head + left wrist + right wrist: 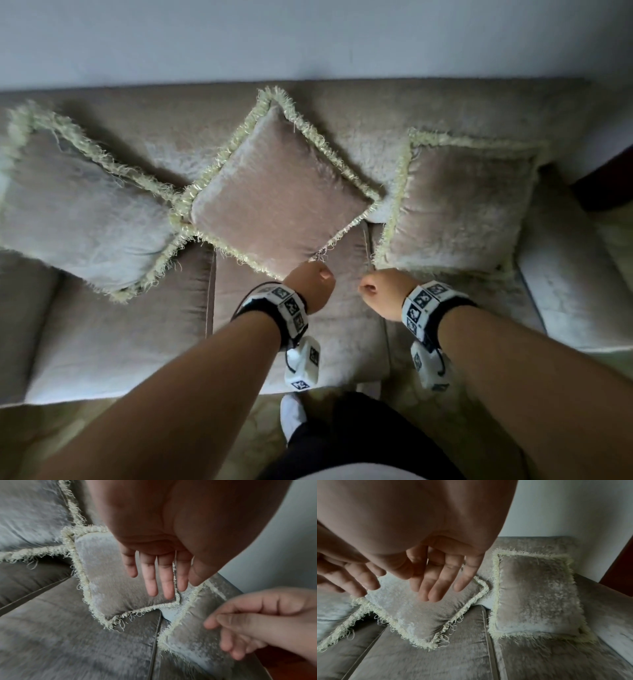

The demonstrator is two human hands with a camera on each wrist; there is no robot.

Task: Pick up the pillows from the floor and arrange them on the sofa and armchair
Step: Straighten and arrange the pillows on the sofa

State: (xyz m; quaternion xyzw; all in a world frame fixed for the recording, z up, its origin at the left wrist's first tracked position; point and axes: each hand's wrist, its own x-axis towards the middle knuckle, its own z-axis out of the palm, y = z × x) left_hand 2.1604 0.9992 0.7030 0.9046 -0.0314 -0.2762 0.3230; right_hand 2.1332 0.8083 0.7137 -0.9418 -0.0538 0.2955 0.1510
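Three beige velvet pillows with cream fringe lean against the sofa (pixel 120 342) backrest. The left pillow (pixel 78 212) lies tilted, the middle pillow (pixel 277 198) stands on one corner like a diamond, and the right pillow (pixel 459 205) stands square. My left hand (pixel 315 284) hovers just below the middle pillow's lower corner. My right hand (pixel 380 291) hangs beside it, near the right pillow's lower left corner. In the left wrist view my left hand's fingers (pixel 159 577) are straight and hold nothing. In the right wrist view my right hand's fingers (pixel 440 577) are relaxed and empty.
The sofa's right armrest (pixel 575 291) stands close to the right pillow. Dark wooden furniture (pixel 609 185) shows beyond it. A pale wall (pixel 308 34) runs behind the backrest. My foot in a white sock (pixel 291 414) stands on the patterned floor (pixel 68 438) by the seat front.
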